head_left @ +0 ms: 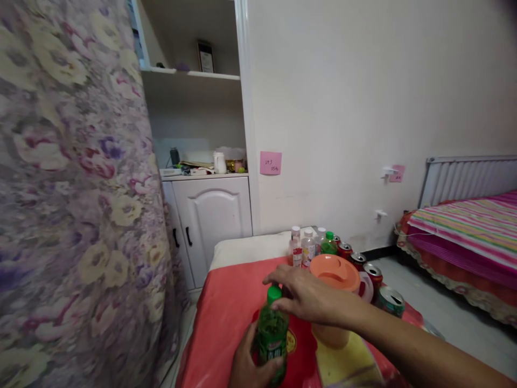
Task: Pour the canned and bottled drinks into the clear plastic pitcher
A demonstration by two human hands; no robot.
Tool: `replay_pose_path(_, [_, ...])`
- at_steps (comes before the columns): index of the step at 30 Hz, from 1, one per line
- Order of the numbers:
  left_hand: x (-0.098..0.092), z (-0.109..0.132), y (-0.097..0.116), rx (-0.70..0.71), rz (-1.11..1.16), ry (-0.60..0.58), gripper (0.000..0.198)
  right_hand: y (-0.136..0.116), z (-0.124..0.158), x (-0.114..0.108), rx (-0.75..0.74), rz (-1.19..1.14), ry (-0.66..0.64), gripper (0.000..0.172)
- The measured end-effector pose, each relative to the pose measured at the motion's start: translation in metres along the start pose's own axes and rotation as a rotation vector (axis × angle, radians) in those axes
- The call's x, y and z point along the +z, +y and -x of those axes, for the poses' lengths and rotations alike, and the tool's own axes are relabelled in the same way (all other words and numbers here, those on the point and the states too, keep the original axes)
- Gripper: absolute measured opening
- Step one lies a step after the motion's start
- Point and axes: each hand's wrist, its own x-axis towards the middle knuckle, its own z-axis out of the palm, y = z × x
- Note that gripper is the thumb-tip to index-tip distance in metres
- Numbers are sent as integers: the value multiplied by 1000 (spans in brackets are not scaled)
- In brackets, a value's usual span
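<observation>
A green plastic bottle [271, 331] with a green cap [274, 293] stands nearly upright in front of me, over a red tray-like piece [301, 355] with a gold emblem. My left hand [252, 358] is wrapped round the bottle's lower body, thumb across its label. From the right, my right hand [297, 291] reaches over the top. Its thumb lies against the cap's near side and its fingers curve behind, with the cap between them. Just beyond my right forearm is a jug with an orange lid [335, 272], partly hidden by the arm.
Behind the jug stand several bottles, including a clear one [308, 247] and a green one [329, 245]. Opened drink cans [372, 272] line the right side. A yellow cloth [345, 361] lies on the red-covered table [226, 302]. Beyond are a floral curtain [76, 188], cabinet [218, 210] and bed [464, 226].
</observation>
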Motion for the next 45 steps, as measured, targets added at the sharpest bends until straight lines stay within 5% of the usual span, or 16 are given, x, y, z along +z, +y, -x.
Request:
replay_pose_path(9, [-1,-2,-4,16,-77,35,64,0,-6,-4,8,-13,-23,25])
replay_pose_path(17, [-5,-7,-7,-30,-73,92,66,4,-16,-6,-25,125,-138,48])
replay_pose_path(22, [-1,-7,2,-18,-94,106,60,0,-27,-13,-98,146,-213,36])
replay_pose_path(29, [-4,-10,2,-24,29,294,78,10,-47,-49,-25,163,-57,31])
replay_pose_path(37, [-11,-10,-2,-55,46,266,63,56,-66,-116,98,365,97,28])
replay_pose_path(45, [-10,-15,-12,-35,68,249,49,153,-69,-109,250,454,41,30])
